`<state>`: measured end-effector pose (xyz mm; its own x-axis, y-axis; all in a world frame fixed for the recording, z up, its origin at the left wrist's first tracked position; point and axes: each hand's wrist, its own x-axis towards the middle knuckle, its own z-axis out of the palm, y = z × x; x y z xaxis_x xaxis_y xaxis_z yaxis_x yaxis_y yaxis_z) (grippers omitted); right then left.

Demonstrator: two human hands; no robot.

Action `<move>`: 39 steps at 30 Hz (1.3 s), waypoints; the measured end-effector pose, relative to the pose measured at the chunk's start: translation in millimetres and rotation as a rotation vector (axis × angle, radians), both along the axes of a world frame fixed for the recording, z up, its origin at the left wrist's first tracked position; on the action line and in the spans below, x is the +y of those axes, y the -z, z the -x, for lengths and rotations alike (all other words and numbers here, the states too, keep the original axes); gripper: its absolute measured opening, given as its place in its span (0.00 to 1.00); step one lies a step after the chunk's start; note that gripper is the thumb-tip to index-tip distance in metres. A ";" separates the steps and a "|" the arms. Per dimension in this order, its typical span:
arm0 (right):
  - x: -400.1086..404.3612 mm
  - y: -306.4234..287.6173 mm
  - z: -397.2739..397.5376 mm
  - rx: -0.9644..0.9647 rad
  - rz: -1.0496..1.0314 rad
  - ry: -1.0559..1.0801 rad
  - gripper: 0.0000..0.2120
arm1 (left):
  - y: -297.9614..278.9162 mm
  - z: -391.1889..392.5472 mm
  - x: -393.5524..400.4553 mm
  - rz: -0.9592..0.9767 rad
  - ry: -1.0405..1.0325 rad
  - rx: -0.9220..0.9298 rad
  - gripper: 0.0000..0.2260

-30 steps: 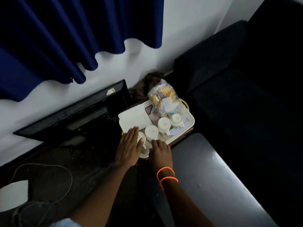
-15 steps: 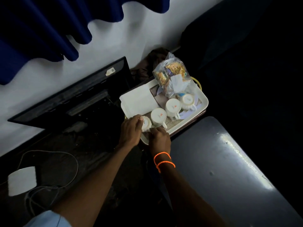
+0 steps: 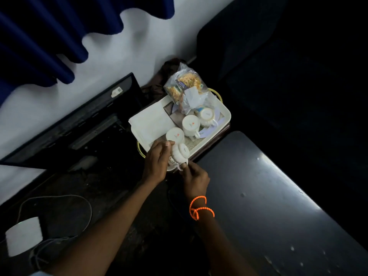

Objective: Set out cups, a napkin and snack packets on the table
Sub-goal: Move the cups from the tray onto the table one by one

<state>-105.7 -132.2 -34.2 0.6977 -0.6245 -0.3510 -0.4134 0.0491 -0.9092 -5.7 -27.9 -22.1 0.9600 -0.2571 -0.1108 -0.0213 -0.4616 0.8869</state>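
The scene is being shown dim and underexposed, with the sofa (image 3: 298, 76) being lost in near-black. A streak of glare is being thrown back off the table (image 3: 278, 188). The white wall (image 3: 139, 46) is being rendered brightest. Edges are being bent by wide-angle distortion, and fine detail is being softened.

Dim living room or lounge corner, as we read it. We note a dark upholstered sofa (image 3: 288, 80) against a white wall (image 3: 139, 42), with deep blue curtains (image 3: 39, 36) hanging above. A flat black screen (image 3: 79, 120) leans at the wall's foot; a cable (image 3: 59, 198) trails over the floor. A tea tray (image 3: 225, 116) sits beside a grey tabletop (image 3: 268, 206). Domestic, not commercial.
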 end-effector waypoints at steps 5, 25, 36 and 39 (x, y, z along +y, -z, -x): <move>-21.8 11.2 43.2 0.024 -0.316 0.224 0.05 | 5.3 19.2 -39.2 0.060 0.170 0.133 0.20; -50.6 49.7 235.2 -0.061 -1.110 1.160 0.06 | 31.6 194.1 -172.8 -0.255 0.914 0.454 0.26; -6.1 61.8 286.6 0.044 -1.113 1.319 0.06 | 60.8 246.9 -148.4 -0.368 0.874 0.721 0.26; -0.4 62.2 295.9 0.059 -1.113 1.346 0.06 | 64.3 259.0 -147.0 -0.383 0.885 0.752 0.25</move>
